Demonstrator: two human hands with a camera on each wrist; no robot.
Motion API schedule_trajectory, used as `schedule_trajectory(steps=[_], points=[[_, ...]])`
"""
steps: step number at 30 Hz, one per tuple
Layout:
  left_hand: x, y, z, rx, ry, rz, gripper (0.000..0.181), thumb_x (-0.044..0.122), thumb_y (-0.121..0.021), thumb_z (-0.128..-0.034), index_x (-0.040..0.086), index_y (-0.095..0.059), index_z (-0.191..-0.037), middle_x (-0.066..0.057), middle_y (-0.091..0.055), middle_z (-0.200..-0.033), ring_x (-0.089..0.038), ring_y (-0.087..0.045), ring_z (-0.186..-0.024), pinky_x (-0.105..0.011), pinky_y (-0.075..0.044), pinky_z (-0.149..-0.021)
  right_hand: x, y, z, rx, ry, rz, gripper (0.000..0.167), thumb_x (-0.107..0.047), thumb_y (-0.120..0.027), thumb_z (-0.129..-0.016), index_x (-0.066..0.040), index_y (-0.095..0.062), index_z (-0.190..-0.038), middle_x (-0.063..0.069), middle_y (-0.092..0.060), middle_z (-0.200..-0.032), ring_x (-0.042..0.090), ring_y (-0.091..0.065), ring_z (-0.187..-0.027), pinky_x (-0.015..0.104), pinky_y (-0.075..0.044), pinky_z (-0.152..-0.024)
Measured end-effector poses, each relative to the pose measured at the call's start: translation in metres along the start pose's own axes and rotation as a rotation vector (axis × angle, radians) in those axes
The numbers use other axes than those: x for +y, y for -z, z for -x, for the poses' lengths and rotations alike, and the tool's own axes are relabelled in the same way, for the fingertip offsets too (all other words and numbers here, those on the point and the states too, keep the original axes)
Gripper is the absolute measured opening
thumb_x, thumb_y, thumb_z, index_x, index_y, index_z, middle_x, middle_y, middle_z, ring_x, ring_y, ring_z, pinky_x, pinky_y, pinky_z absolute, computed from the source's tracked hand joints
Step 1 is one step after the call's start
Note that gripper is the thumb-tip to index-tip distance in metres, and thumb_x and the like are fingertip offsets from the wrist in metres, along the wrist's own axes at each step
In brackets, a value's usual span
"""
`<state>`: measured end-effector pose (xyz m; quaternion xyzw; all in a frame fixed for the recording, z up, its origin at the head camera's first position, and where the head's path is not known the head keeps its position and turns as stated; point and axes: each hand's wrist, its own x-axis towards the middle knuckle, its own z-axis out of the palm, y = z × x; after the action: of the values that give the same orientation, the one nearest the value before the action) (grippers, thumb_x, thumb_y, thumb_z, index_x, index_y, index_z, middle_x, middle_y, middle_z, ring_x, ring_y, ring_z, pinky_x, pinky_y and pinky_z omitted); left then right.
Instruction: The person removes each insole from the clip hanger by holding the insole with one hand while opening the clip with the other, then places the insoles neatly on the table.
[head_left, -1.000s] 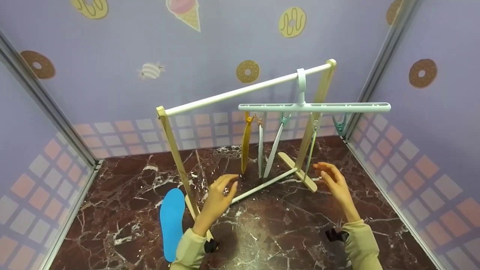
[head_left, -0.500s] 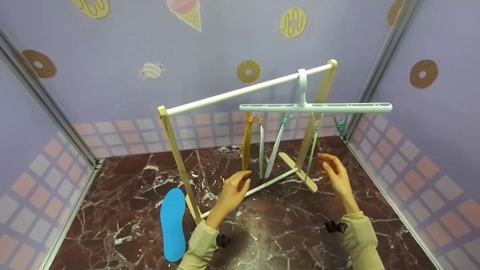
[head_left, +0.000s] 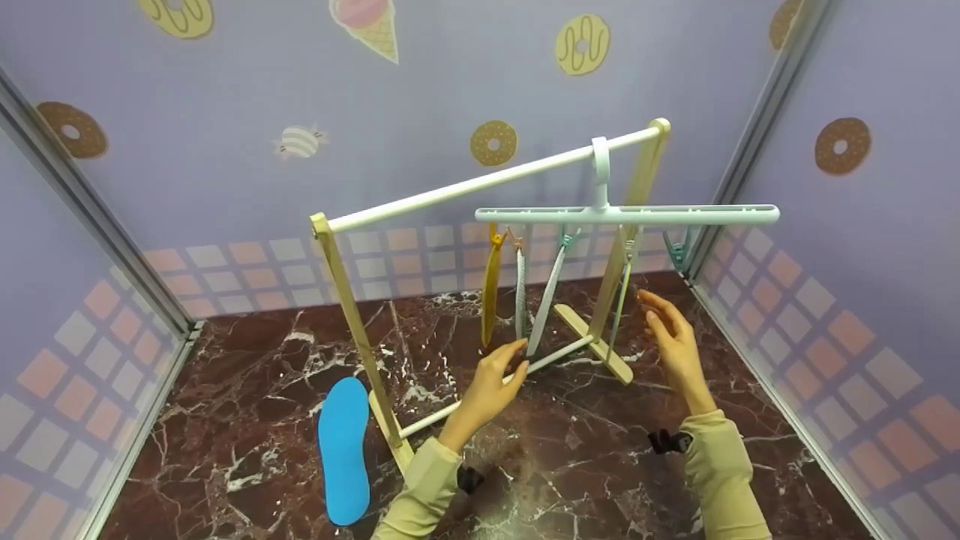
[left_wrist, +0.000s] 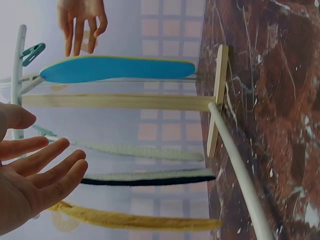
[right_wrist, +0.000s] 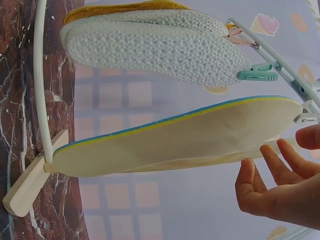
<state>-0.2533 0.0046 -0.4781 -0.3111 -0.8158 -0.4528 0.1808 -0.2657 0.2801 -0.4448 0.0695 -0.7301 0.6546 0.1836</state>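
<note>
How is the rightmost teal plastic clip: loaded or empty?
Empty: the rightmost teal plastic clip hangs from the pale green plastic hanger, with nothing dangling below it.

A blue insole (left_wrist: pixel 117 69), yellow-edged with a cream underside, hangs clipped just left of the right hand (head_left: pixel 673 352). A dimpled white insole (right_wrist: pixel 155 52), a dark-backed white insole (left_wrist: pixel 150 181) and a yellow insole (head_left: pixel 490 300) hang beyond the left hand (head_left: pixel 489 384); a flat blue insole (head_left: pixel 344 450) lies left of it.
</note>
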Motion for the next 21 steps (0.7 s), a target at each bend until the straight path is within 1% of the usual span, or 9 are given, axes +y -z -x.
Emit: schedule_trajectory(steps=[2,4,7,11,14,16,21], points=[[0.001,-0.004,-0.001,-0.014,0.001,-0.01,0.034,0.005,-0.052,-0.0871,-0.008,-0.05,-0.118,-0.02,-0.059,-0.11,-0.028,-0.06,-0.098,-0.03,-0.05,-0.082,-0.001,-0.001,-0.002,-0.001,0.007,-0.005,0.037,-0.013,-0.042,-0.094,0.002,-0.043,-0.128,0.009,-0.05,-0.128,-0.001,-0.049,-0.105,0.016,-0.043,-0.078],[0.001,-0.008,-0.002,-0.029,0.009,-0.014,0.034,0.006,-0.052,-0.087,-0.007,-0.05,-0.119,-0.019,-0.059,-0.112,-0.029,-0.057,-0.104,-0.032,-0.048,-0.087,-0.001,-0.001,-0.003,-0.002,0.022,-0.004,0.038,-0.013,-0.042,-0.094,0.002,-0.043,-0.128,0.003,-0.052,-0.126,-0.001,-0.049,-0.106,0.016,-0.043,-0.078],[0.002,-0.013,-0.004,-0.058,0.021,-0.016,0.036,0.006,-0.052,-0.0872,-0.005,-0.049,-0.121,-0.019,-0.058,-0.114,-0.029,-0.056,-0.107,-0.034,-0.046,-0.091,-0.002,-0.003,-0.005,-0.006,0.047,-0.008,0.038,-0.013,-0.042,-0.094,0.002,-0.043,-0.129,-0.008,-0.053,-0.122,-0.001,-0.049,-0.106,0.015,-0.042,-0.079],[0.0,-0.018,-0.008,-0.082,0.025,-0.02,0.037,0.008,-0.051,-0.0878,-0.004,-0.048,-0.122,-0.019,-0.058,-0.116,-0.03,-0.056,-0.107,-0.035,-0.045,-0.091,-0.003,-0.005,-0.007,-0.018,0.074,-0.022,0.039,-0.011,-0.041,-0.094,0.004,-0.041,-0.129,-0.007,-0.052,-0.123,-0.002,-0.048,-0.107,0.015,-0.041,-0.081],[-0.001,-0.02,-0.011,-0.08,0.021,-0.034,0.036,0.008,-0.051,-0.0877,-0.004,-0.049,-0.122,-0.018,-0.058,-0.114,-0.028,-0.057,-0.104,-0.033,-0.046,-0.091,-0.004,-0.006,-0.009,-0.013,0.081,-0.013,0.039,-0.012,-0.04,-0.094,0.004,-0.04,-0.13,-0.009,-0.052,-0.123,-0.002,-0.046,-0.108,0.014,-0.041,-0.081],[-0.002,-0.021,-0.014,-0.075,0.021,-0.028,0.036,0.007,-0.052,-0.087,-0.005,-0.049,-0.121,-0.018,-0.059,-0.113,-0.029,-0.058,-0.102,-0.033,-0.046,-0.09,-0.005,-0.007,-0.01,-0.002,0.077,0.0,0.039,-0.012,-0.041,-0.094,0.003,-0.041,-0.13,-0.014,-0.052,-0.12,-0.003,-0.046,-0.108,0.013,-0.041,-0.081],[-0.003,-0.025,-0.018,-0.068,0.014,-0.029,0.035,0.007,-0.052,-0.0868,-0.004,-0.05,-0.121,-0.018,-0.06,-0.111,-0.03,-0.059,-0.1,-0.033,-0.047,-0.089,-0.007,-0.009,-0.014,0.01,0.069,0.014,0.039,-0.013,-0.041,-0.094,0.001,-0.041,-0.13,-0.02,-0.051,-0.115,-0.001,-0.046,-0.109,0.014,-0.041,-0.083]])
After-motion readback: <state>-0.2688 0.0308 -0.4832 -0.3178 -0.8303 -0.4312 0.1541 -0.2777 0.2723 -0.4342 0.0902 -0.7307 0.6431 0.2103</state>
